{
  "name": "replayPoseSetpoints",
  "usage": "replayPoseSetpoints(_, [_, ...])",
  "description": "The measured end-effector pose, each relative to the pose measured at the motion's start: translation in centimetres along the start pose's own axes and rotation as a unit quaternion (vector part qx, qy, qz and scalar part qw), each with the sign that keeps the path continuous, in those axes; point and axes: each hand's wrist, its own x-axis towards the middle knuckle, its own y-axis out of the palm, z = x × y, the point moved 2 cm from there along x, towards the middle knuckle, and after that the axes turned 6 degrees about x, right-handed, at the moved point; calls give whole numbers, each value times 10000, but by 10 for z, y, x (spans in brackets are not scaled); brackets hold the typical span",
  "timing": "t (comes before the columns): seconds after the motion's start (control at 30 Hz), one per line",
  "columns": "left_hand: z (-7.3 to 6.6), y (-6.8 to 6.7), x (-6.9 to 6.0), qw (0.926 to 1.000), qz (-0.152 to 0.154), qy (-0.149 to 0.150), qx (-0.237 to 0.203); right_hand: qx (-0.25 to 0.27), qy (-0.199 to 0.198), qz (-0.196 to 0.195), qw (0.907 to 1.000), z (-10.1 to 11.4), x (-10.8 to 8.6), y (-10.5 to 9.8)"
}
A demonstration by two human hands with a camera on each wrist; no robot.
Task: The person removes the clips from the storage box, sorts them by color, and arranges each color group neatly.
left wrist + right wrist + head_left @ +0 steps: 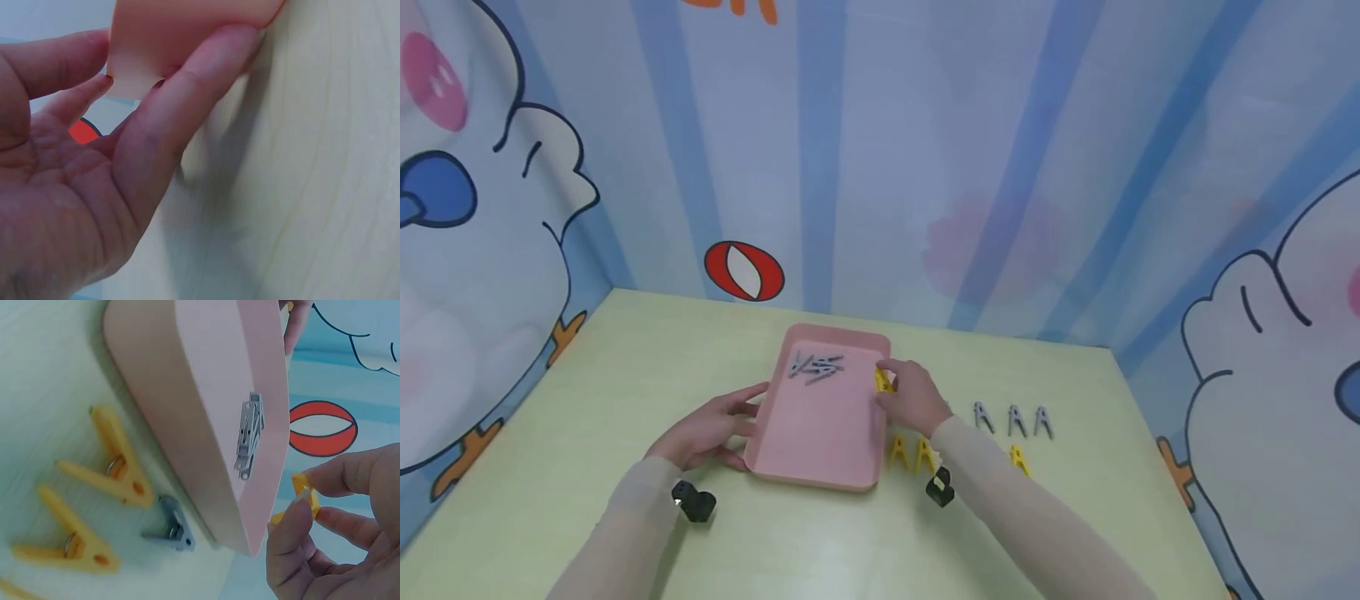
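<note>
A pink tray [820, 425] lies on the table with several grey clothespins [816, 367] loosely piled toward its far end. My left hand [707, 429] touches the tray's left side from outside, its fingers and thumb fairly straight against the wall. Above the tray's right rim, my right hand [913, 396] pinches a yellow clothespin [306, 494] between thumb and fingertips. Right of the tray, more yellow clothespins [900, 452] stand out in a near row, and grey clothespins [1017, 420] form a row behind them. My right hand and forearm hide part of both rows.
The pale wood-patterned table [700, 350] ends at a blue striped backdrop [880, 167] with cartoon figures. In the right wrist view, a grey clothespin [172, 525] lies close beside the tray wall. A small black device is strapped at each wrist.
</note>
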Motion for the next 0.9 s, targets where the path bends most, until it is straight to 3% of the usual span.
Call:
replayPoseSetpoints(0.3, [0,-9,-4,9999,151,42,58,98,-63,-219,9997,-22,-17,-19])
replayPoseSetpoints(0.9, [2,-15,-5,9996,278,83,-12,117,527,-548,9970,-76,-55,-61])
